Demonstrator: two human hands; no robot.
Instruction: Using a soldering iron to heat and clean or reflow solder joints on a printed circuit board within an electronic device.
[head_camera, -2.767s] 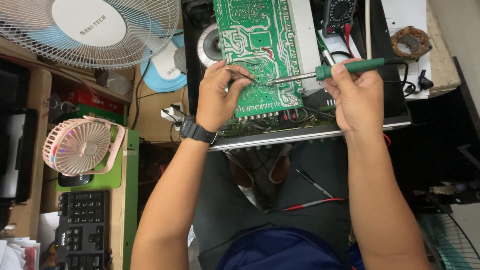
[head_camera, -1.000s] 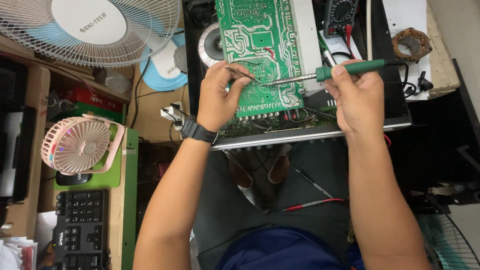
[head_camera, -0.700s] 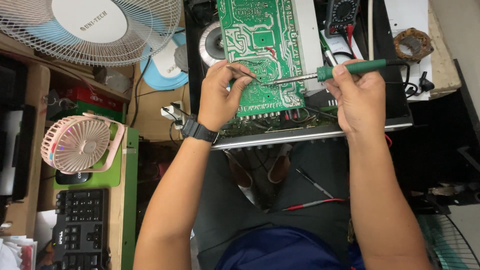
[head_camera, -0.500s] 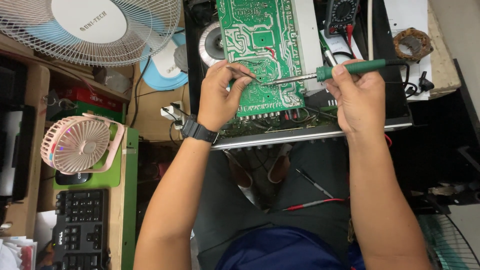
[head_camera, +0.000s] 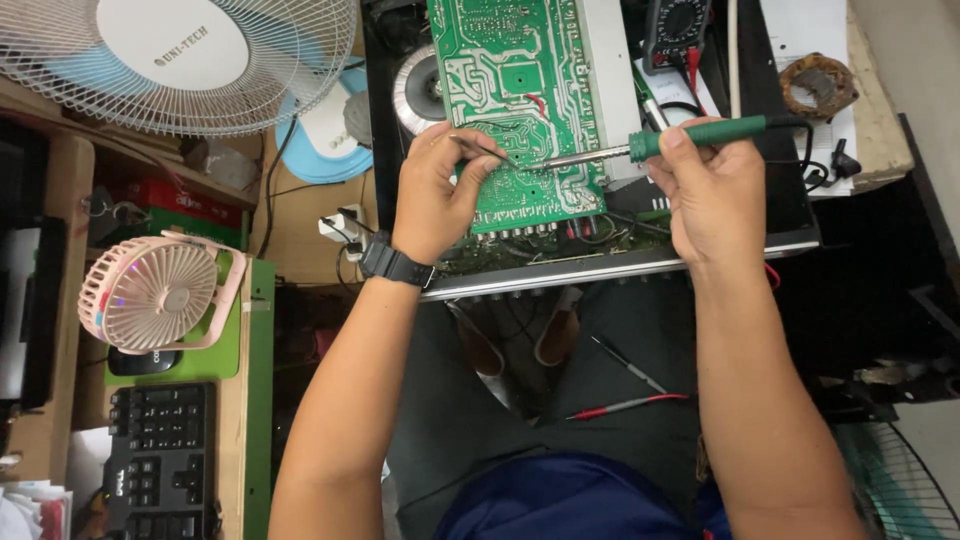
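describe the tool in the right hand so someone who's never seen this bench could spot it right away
Start at the green circuit board lying solder side up in the open black chassis. From its middle, a thin metal shaft runs right into a dark green handle: the soldering iron, pinched in the right hand. Unlike the red-and-black probe lying lower down, it is held and meets the board.
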